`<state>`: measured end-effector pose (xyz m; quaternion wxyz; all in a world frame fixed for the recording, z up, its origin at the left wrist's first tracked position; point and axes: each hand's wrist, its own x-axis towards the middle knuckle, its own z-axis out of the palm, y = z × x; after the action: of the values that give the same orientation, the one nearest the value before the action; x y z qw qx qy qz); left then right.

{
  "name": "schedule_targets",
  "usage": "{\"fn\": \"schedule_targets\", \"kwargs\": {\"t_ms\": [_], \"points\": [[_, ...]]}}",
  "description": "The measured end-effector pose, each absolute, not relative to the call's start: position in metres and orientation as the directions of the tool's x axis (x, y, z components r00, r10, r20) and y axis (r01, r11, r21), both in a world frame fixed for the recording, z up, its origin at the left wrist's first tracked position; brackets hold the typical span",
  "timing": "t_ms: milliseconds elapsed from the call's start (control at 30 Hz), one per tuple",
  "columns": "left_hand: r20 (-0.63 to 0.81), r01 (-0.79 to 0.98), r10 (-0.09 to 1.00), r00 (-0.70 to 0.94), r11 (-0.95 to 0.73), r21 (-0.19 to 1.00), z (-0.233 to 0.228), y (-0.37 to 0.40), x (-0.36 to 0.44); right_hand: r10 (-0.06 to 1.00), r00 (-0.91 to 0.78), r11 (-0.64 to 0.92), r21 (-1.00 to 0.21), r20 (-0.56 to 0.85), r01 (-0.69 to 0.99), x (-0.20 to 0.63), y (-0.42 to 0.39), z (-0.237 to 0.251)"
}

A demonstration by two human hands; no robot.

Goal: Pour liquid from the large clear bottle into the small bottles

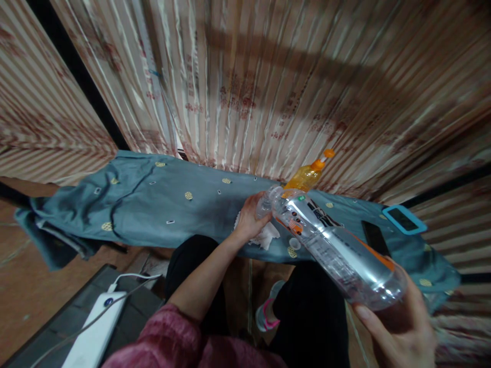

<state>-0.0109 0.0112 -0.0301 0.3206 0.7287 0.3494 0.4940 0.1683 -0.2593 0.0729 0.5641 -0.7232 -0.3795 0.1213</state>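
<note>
A large clear plastic bottle (337, 245) with a silver and orange label is tilted, its neck end up and to the left. My right hand (410, 319) is wrapped round its base. At the neck end, my left hand (249, 220) is closed round a small clear plastic container (264, 204), whose exact kind I cannot make out. The bottle's mouth meets or overlaps this container. Below the left hand lies a crumpled white tissue (268, 236), with a small white cap (294, 244) beside it on the cloth. Behind the bottle's neck stands an amber pump bottle (305, 178) with an orange top.
A blue-grey patterned cloth (199, 214) covers the narrow table. At right lie a dark phone (372, 236) and a blue-framed device (404, 220). Striped curtains (245, 102) hang behind. A white power bank (95, 327) with cables rests on a dark surface at lower left.
</note>
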Motion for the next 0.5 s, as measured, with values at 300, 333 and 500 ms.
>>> {"fn": "schedule_targets", "kwargs": {"t_ms": [300, 333, 500], "points": [[0.470, 0.193, 0.843, 0.260, -0.523, 0.830, -0.0281, 0.0100, -0.0115, 0.664, 0.696, -0.064, -0.906, 0.275, 0.419, 0.1695, -0.2562, 0.0717], [0.472, 0.190, 0.841, 0.262, -0.525, 0.830, -0.0280, 0.0101, -0.0118, 0.665, 0.695, -0.061, -0.907, 0.275, 0.417, 0.1698, -0.2568, 0.0709], [0.477, 0.192, 0.837, 0.267, -0.531, 0.825, -0.0275, 0.0102, -0.0126, 0.685, 0.689, -0.067, -0.922, 0.237, 0.382, 0.1713, -0.2609, 0.0657]]}}
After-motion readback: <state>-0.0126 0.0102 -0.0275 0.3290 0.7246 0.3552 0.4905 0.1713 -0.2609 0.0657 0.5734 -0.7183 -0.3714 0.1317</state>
